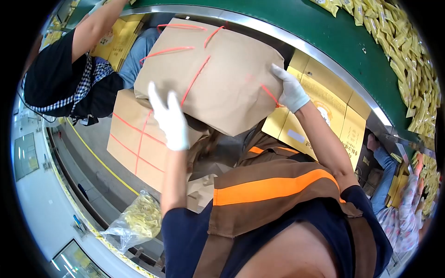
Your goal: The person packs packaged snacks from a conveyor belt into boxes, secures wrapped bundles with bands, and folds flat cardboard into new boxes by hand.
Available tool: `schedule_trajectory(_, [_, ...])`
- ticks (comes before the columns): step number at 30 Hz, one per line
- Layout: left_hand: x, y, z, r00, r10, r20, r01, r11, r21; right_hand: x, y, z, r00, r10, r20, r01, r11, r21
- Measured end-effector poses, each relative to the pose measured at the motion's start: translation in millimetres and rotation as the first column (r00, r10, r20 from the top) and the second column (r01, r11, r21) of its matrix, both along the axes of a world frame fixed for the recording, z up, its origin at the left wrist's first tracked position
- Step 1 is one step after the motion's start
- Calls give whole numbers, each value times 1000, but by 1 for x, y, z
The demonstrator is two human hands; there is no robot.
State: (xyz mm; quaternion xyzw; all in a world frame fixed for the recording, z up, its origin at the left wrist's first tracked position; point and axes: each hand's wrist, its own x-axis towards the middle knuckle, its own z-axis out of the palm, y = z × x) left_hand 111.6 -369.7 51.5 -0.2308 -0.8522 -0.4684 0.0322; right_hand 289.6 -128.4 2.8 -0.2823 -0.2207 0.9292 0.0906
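Note:
A large package wrapped in brown paper (pixel 227 74), with red string across it, lies in front of my body below the conveyor. My right hand (pixel 293 90), in a white glove, grips its right edge with one digit over the top. My left hand (pixel 170 121), also white-gloved, is open at the package's near left edge, fingers apart and slightly blurred; whether it touches the paper I cannot tell. Beneath and to the left sits a second brown paper package (pixel 132 134) with red string. The undersides of both packages are hidden.
A green conveyor (pixel 320 28) with a metal edge runs along the far side, carrying many yellow sachets (pixel 394 46). Flat yellow cartons (pixel 324 102) lie right. A clear bag of yellow sachets (pixel 139 217) is lower left. Co-workers (pixel 60 74) sit on both sides.

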Motion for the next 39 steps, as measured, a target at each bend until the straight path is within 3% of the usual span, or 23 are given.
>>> schedule_trajectory(2, [67, -4, 7, 997, -71, -5, 71, 997, 24, -7, -2, 21, 1000, -15, 24, 14, 1000, 11])
schedule_trajectory(3, [90, -11, 3, 954, -190, -231, 201, 979, 24, -16, -3, 28, 998, -60, 1, 60, 998, 19])
schedule_trajectory(4, [106, -12, 17, 822, -452, -346, 464, 884, -54, -24, -4, 37, 997, -42, -63, 45, 998, 40])
schedule_trajectory(5, [109, -18, 25, 588, -807, -54, 788, 587, -185, -33, -3, 47, 992, -25, -124, 32, 998, 57])
schedule_trajectory(6, [121, -12, 28, 520, -853, 33, 854, 520, -3, -41, -3, 56, 983, -7, -182, 21, 997, 75])
schedule_trajectory(8, [119, -4, 23, 418, -754, 506, 797, 572, 194, -59, -4, 75, 975, 57, -215, -27, 990, 137])
schedule_trajectory(10, [112, 2, -4, 615, -780, 118, 787, 595, -163, -76, -6, 99, 968, 129, -213, -74, 965, 250])
schedule_trajectory(11, [110, 8, 5, 619, -743, 255, 778, 625, -67, -85, -7, 111, 962, 137, -237, -61, 951, 303])
schedule_trajectory(14, [104, 29, -5, 552, -798, 242, 808, 584, 82, -104, -15, 130, 970, 106, -217, -26, 939, 344])
schedule_trajectory(17, [119, 47, -106, 416, -674, 610, 616, 703, 357, -107, -10, 127, 983, 60, -176, -1, 948, 317])
schedule_trajectory(18, [129, 59, -129, 490, -434, 756, 405, 881, 243, -105, -10, 130, 989, 46, -141, -5, 961, 276])
schedule_trajectory(19, [127, 58, -169, 363, -378, 852, 227, 922, 313, -101, -15, 140, 997, 11, -75, 8, 968, 250])
schedule_trajectory(21, [113, 63, -196, 443, -432, 786, 175, 901, 397, -104, -14, 137, 985, 21, -170, 24, 966, 259])
schedule_trajectory(23, [93, 39, -186, 746, -555, 369, 428, 823, 373, -101, -13, 131, 983, 52, -174, 0, 957, 289])
schedule_trajectory(24, [86, 41, -174, 491, -740, 459, 179, 601, 779, -102, -10, 132, 985, 79, -151, -26, 946, 324])
schedule_trajectory(25, [78, 43, -161, 237, -890, 389, -254, 330, 909, -103, -7, 133, 986, 102, -134, -47, 932, 360])
schedule_trajectory(26, [74, 41, -167, 445, -779, 441, 144, 548, 824, -97, -10, 132, 994, 42, -102, -2, 932, 362])
schedule_trajectory(28, [63, 41, -182, 389, -676, 626, -37, 668, 743, -79, -20, 129, 997, -59, -54, 76, 920, 384])
schedule_trajectory(30, [60, 43, -201, 321, -615, 720, -232, 686, 689, -58, -30, 100, 992, -78, -96, 115, 873, 473])
schedule_trajectory(31, [63, 42, -208, 301, -595, 745, -292, 686, 666, -43, -37, 91, 997, -71, -34, 79, 935, 346])
schedule_trajectory(34, [70, 45, -213, 264, -588, 764, -369, 670, 644, -2, -46, 70, 991, 128, 24, -130, 955, 266])
schedule_trajectory(36, [74, 46, -211, 253, -598, 760, -390, 656, 646, 2, -41, 68, 979, 181, 97, -205, 886, 417])
schedule_trajectory(39, [74, 50, -206, 261, -620, 740, -403, 627, 667, -14, -34, 105, 999, 47, -1, -41, 885, 464])
